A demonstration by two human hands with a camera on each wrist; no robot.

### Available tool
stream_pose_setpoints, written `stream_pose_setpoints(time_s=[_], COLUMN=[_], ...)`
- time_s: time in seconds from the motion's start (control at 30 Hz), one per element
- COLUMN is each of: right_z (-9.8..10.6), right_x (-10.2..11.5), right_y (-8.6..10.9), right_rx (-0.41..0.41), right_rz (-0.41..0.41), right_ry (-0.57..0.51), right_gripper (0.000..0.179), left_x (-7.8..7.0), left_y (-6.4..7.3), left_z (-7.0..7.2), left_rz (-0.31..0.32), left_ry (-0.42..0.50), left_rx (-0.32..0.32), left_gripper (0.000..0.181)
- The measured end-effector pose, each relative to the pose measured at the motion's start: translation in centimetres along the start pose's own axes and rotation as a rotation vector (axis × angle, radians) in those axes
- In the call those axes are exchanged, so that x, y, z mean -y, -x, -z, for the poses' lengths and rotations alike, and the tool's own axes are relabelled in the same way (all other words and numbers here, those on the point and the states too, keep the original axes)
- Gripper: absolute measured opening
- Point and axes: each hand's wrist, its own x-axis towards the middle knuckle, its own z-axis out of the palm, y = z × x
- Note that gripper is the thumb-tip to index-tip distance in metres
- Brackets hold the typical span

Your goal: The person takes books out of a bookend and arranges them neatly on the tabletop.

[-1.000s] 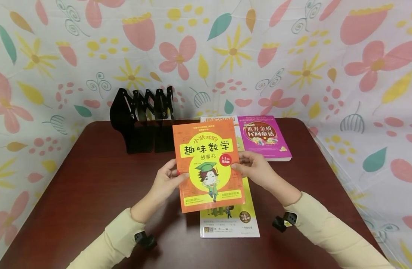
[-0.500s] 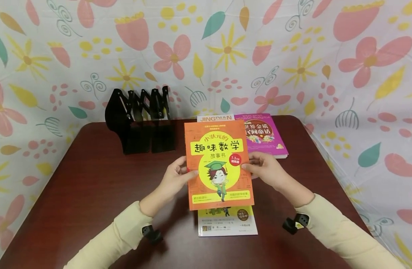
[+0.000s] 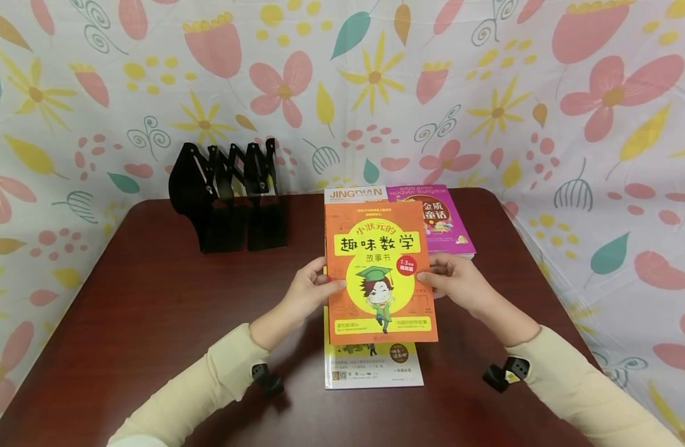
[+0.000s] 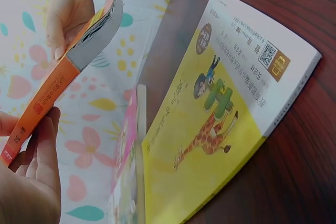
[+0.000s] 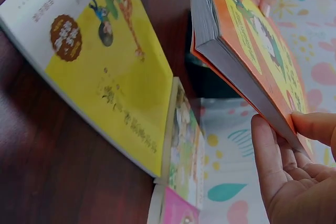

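An orange book (image 3: 381, 273) with a cartoon child in a green cap on its cover is held up above the table, cover facing the head camera. My left hand (image 3: 306, 292) grips its left edge, the spine side, thumb on the front and fingers behind. On the opposite edge my right hand (image 3: 460, 279) pinches it the same way; the right wrist view shows the page edges (image 5: 241, 77) there. Beneath it lies a yellow and white book (image 4: 210, 119) with a giraffe on its cover, flat on the table and partly hidden in the head view.
Behind stand a purple book (image 3: 456, 230) and a white-topped book (image 3: 353, 194), lying side by side on the dark wooden table (image 3: 208, 323). A black folding bookend rack (image 3: 231, 198) stands at the back left. Patterned cloth (image 3: 298, 56) hangs behind the table.
In the head view, the orange book and both hands have shifted right, covering more of the purple book. It looks straighter than before, and the whole scene has slid slightly left.
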Motion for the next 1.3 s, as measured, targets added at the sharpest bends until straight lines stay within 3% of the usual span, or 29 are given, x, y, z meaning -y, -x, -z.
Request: stream_pose_setpoints(time_s=[0.37,0.7,0.87,1.1,1.3], right_z=[1.5,2.5,3.0,3.2,3.5], right_x=[-2.0,-3.2,-3.8,-4.7,-5.7], right_y=[0.9,1.7,2.0,2.4,2.7], right_rx=[-0.05,-0.073,-0.079,-0.07,-0.038], right_rz=[-0.061,-0.106,-0.124,-0.171,-0.195], right_ry=[0.018,0.061,0.065,0.059,0.004], right_gripper=[0.044,0.045,0.043,0.044,0.048], left_x=[0.6,2.3,3.2,3.9,4.2], left_y=[-1.3,-2.3,-2.6,-2.7,-2.5], left_z=[-2.2,-3.7,-4.6,-5.8,-6.6], left_rz=[0.058,0.062,0.113,0.212,0.239], left_ry=[-0.049,0.011,0.044,0.032,0.041], left_rx=[0.035,0.087,0.073,-0.001,-0.064], left_gripper=[0.054,0.05,0.047,0.043,0.036])
